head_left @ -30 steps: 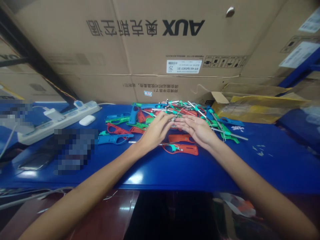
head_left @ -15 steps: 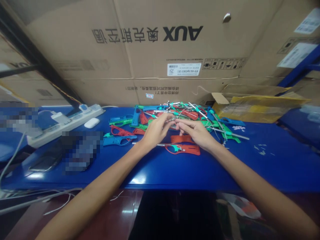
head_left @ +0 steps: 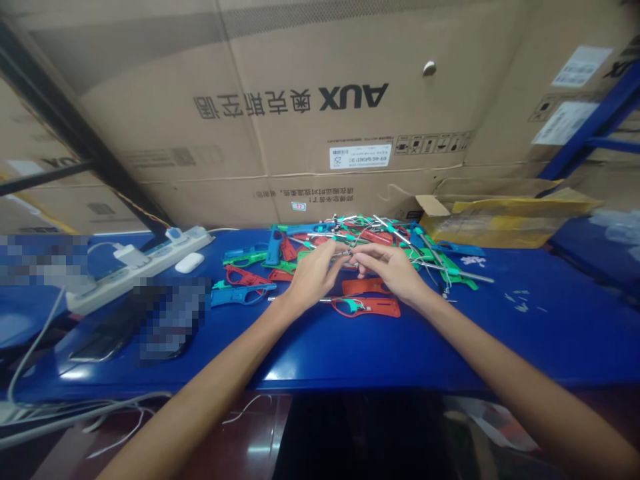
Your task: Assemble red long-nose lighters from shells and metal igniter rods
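Observation:
My left hand (head_left: 316, 270) and my right hand (head_left: 393, 270) meet above the middle of the table, fingertips pinched close together. A small piece with what looks like thin wire shows between them; its kind is hidden by the fingers. Just below lies a red lighter handle shell (head_left: 383, 307) with a green trigger part (head_left: 354, 305) and a metal rod. Another red shell (head_left: 365, 286) rests behind it, partly under my right hand. Beyond the hands is a heap of green, red and blue shells with metal rods (head_left: 395, 231) and white wires. A blue shell (head_left: 240, 295) lies to the left.
A white power strip (head_left: 150, 260) with plugs, a white earbud case (head_left: 189, 263) and two dark phone-like slabs (head_left: 173, 320) are at left. An opened cardboard box (head_left: 495, 223) stands back right, near small white scraps (head_left: 520, 303). A large carton (head_left: 280, 147) walls the back.
The head view has tilted upward slightly, so the table sits lower in the picture. Both hands stay together, with only small finger movement.

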Demonstrator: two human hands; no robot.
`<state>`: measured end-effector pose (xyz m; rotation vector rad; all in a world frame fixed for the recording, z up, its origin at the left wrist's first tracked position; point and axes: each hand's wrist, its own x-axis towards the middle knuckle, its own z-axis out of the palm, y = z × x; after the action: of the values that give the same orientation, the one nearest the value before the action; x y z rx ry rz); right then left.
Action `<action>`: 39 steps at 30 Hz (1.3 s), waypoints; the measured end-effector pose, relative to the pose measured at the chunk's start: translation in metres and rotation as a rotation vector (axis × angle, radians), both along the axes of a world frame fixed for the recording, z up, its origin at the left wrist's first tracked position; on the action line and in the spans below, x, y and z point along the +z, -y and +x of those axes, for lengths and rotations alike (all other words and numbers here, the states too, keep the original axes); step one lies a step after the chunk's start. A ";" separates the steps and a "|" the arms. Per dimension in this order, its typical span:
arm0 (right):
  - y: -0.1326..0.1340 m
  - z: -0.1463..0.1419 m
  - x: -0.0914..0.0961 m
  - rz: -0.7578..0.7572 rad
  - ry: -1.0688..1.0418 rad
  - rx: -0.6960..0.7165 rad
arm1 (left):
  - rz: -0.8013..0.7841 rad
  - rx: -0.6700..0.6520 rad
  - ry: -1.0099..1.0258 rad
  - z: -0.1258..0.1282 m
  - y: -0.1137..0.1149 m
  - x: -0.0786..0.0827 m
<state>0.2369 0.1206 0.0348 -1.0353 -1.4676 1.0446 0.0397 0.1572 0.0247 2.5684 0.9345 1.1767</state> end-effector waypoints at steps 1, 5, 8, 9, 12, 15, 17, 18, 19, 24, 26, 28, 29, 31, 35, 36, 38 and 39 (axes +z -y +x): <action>0.000 0.000 0.000 0.003 -0.020 0.004 | -0.016 -0.001 0.002 0.000 0.000 0.000; 0.000 0.000 0.001 -0.035 -0.116 0.027 | -0.050 -0.030 0.012 0.000 0.000 -0.003; 0.001 0.000 0.003 -0.081 -0.149 0.042 | -0.050 -0.083 0.026 0.000 0.000 -0.003; 0.001 0.000 0.003 -0.093 -0.155 0.046 | -0.043 -0.104 0.032 0.000 0.000 -0.003; 0.002 -0.001 0.006 -0.123 -0.172 0.056 | -0.020 -0.172 0.044 0.000 0.001 -0.002; 0.003 0.000 0.008 -0.134 -0.189 0.068 | -0.013 -0.210 0.050 0.000 0.003 0.000; 0.003 0.000 0.009 -0.129 -0.185 0.074 | -0.005 -0.217 0.052 0.000 0.004 0.000; 0.004 0.000 0.010 -0.129 -0.179 0.075 | 0.001 -0.217 0.054 0.000 0.004 0.000; 0.004 0.000 0.010 -0.130 -0.172 0.077 | 0.005 -0.214 0.055 0.000 0.004 0.000; 0.007 0.000 0.012 -0.139 -0.144 0.094 | 0.021 -0.218 0.060 0.000 0.002 0.000; 0.007 -0.001 0.013 -0.141 -0.142 0.097 | 0.029 -0.230 0.058 0.000 0.002 0.000; 0.007 -0.001 0.013 -0.148 -0.144 0.104 | 0.046 -0.239 0.061 0.000 0.001 0.000; 0.007 -0.001 0.012 -0.152 -0.146 0.110 | 0.059 -0.243 0.065 0.000 0.000 -0.001; 0.006 0.000 0.012 -0.158 -0.150 0.123 | 0.087 -0.254 0.075 0.000 -0.001 -0.002; 0.006 0.001 0.011 -0.176 -0.162 0.145 | 0.127 -0.283 0.073 0.001 -0.002 -0.002; 0.007 0.001 0.011 -0.188 -0.168 0.152 | 0.134 -0.286 0.068 0.001 -0.002 -0.002; 0.007 0.001 0.010 -0.215 -0.184 0.158 | 0.143 -0.272 0.053 0.002 0.000 -0.001; 0.007 0.001 0.010 -0.224 -0.193 0.158 | 0.142 -0.257 0.044 0.002 0.001 0.000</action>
<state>0.2380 0.1136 0.0447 -0.9542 -1.3115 1.4082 0.0418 0.1560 0.0246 2.6581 0.5082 1.2581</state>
